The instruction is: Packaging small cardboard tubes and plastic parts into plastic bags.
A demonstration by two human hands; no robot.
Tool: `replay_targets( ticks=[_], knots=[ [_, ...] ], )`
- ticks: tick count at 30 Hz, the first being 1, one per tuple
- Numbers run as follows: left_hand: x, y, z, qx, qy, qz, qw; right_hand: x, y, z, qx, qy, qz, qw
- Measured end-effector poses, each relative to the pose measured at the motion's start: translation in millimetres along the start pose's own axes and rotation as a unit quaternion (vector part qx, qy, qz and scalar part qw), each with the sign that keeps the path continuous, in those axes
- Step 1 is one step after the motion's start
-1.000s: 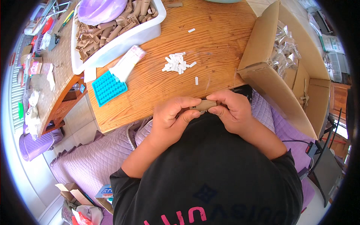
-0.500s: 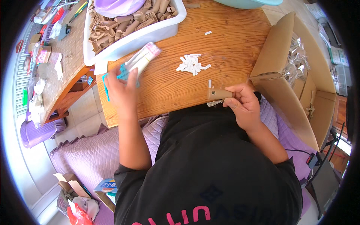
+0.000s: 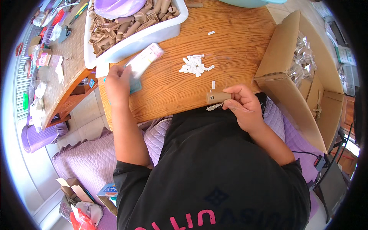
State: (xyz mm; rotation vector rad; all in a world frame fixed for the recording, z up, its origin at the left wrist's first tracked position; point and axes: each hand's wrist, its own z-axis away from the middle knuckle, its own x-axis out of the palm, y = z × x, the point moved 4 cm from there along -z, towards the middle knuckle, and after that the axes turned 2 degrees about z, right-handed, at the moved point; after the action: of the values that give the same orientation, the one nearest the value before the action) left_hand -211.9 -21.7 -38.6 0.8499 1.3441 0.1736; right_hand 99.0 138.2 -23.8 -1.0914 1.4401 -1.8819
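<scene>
One small brown tube (image 3: 218,96) lies level in the right hand (image 3: 241,105), pinched between thumb and fingertips just above the near edge of the wooden table (image 3: 237,50), with a bit of clear wrapping hanging under it. The left hand (image 3: 117,82) is closed on one flat white strip pack (image 3: 145,59), lifting it by its lower end over one teal pad (image 3: 135,86) at the table's left corner. Between the two hands, farther up the table, sits one heap of small white slips (image 3: 194,66), too many and too small to count; two loose slips lie apart from it, one near the tube (image 3: 213,84) and one near the tub (image 3: 211,33). One white tub (image 3: 153,36) at the far left holds many brown tubes, uncounted, and one lilac bowl (image 3: 117,7). One open cardboard box (image 3: 283,73) stands at the right, clear bags (image 3: 303,63) inside. The person sits on a quilted lilac cover (image 3: 88,161).
</scene>
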Motion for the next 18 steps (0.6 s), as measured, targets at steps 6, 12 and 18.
replay_targets(
  ticks=[6,12,18],
  knots=[
    [-20.0,11.9,23.3,0.012,0.045,0.124,0.991,-1.1,1.4,0.0,0.006,-0.001,0.002,1.000],
    [-26.8,4.1,58.5,-0.097,-0.031,0.311,0.945,-2.4,-4.8,-0.5,-0.037,0.015,0.067,0.997],
    [11.0,42.7,105.0,-0.121,-0.172,0.400,0.892,3.5,-15.4,-8.8,-0.134,0.050,0.186,0.972]
  ],
)
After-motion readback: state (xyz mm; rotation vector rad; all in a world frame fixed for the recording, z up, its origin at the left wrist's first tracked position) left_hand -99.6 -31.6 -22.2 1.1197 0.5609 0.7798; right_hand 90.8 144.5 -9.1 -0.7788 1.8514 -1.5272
